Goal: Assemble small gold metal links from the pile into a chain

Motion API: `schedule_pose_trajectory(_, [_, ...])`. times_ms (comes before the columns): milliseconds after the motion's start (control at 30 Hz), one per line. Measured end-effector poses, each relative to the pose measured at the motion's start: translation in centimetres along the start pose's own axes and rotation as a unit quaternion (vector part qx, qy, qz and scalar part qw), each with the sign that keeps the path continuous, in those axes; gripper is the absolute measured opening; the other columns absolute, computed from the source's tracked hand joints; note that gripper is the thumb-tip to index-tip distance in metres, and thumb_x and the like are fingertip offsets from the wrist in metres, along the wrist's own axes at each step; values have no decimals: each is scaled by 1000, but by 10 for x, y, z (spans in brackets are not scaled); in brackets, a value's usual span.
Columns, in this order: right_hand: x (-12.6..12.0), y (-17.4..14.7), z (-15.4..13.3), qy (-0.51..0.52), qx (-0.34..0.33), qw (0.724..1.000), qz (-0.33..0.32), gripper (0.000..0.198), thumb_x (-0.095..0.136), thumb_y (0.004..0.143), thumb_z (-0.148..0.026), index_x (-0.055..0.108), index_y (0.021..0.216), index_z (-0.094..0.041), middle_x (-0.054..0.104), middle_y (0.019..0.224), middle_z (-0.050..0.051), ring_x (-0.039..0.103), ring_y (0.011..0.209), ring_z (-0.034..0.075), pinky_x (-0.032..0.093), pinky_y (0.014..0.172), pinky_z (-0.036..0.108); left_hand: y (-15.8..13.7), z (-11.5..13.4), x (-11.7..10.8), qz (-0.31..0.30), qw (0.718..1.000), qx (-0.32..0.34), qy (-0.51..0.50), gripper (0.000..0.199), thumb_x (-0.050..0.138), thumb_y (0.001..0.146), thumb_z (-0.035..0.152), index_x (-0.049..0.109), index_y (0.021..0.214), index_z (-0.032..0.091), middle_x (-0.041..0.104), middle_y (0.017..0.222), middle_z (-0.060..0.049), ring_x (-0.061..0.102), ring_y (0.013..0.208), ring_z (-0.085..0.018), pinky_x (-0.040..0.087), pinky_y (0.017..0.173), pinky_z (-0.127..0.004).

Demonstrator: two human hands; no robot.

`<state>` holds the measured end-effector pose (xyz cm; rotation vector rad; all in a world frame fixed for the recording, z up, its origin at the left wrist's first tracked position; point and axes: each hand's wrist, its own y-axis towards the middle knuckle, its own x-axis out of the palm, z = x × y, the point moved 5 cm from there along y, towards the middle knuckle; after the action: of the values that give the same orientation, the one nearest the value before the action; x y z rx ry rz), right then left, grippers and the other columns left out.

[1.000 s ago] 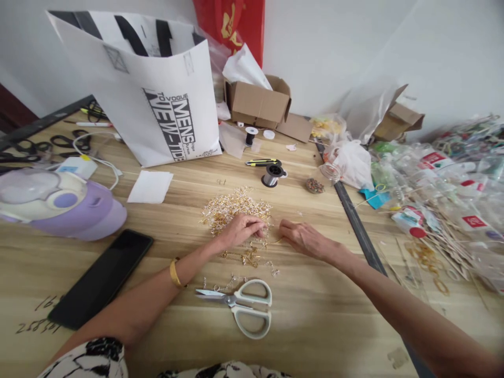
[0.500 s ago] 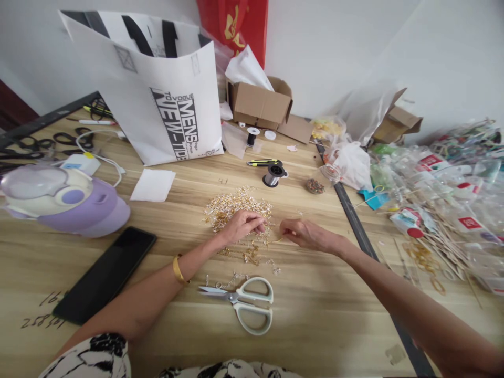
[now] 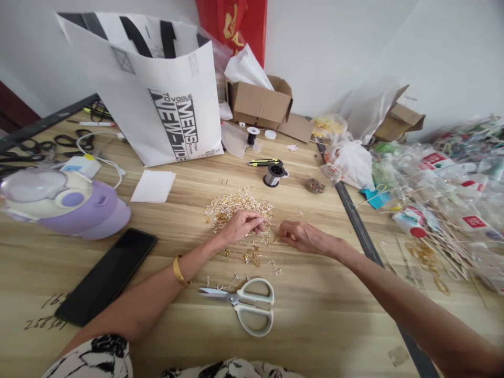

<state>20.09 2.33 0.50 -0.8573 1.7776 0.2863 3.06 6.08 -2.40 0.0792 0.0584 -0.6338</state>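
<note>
A heap of gold and silver chain pieces (image 3: 226, 202) lies on the wooden table. My left hand (image 3: 244, 226) is closed in a pinch at the heap's right front; whatever its fingertips hold is too small to make out. Just right of it, my right hand (image 3: 301, 236) is closed on a thin gold-coloured strand (image 3: 276, 240), which sticks out from its fingertips towards the left hand. Gold chain lengths (image 3: 246, 255) lie below the hands. Nearer to me are white-handled scissors (image 3: 254, 307), slightly apart at the blades, with a silver chain (image 3: 236, 277) beside them.
Left are a phone (image 3: 106, 275), a purple-and-white device (image 3: 79, 205) and white paper (image 3: 153, 186). A white bag (image 3: 165, 105), cardboard box (image 3: 258, 102), wire spool (image 3: 273, 176) and yellow cutter (image 3: 262, 163) stand or lie behind. Plastic packets (image 3: 449, 189) crowd the right.
My right hand has shifted very slightly, and the strand at its fingertips lies at a different angle. My left hand stays in place.
</note>
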Motion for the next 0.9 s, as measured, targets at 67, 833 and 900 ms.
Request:
schedule_pose_trajectory(67, [-4,1,2,38,21,999,8,4,48,87,-15,51,85,-15,58,72,2,51,58,10,37,56,22,0,0,0,0,1000,0,-2,29,54,86,32,70,87,8,71,75,-9,64,64,-12,51,61,-21])
schedule_pose_trajectory(833, [-44,32,-20,196,-4,975,104,10,54,85,-22,60,85,-14,59,77,2,53,65,9,42,56,20,-4,13,14,-50,997,-31,-53,34,58,83,38,71,80,7,69,71,-8,57,56,-9,44,54,-19])
schedule_pose_trajectory(900, [-43,32,-17,199,5,974,110,9,53,84,-21,59,85,-14,60,77,2,53,66,10,43,56,20,-4,12,15,-51,996,-38,-59,34,59,83,39,71,84,7,69,71,-8,55,55,-9,44,53,-19])
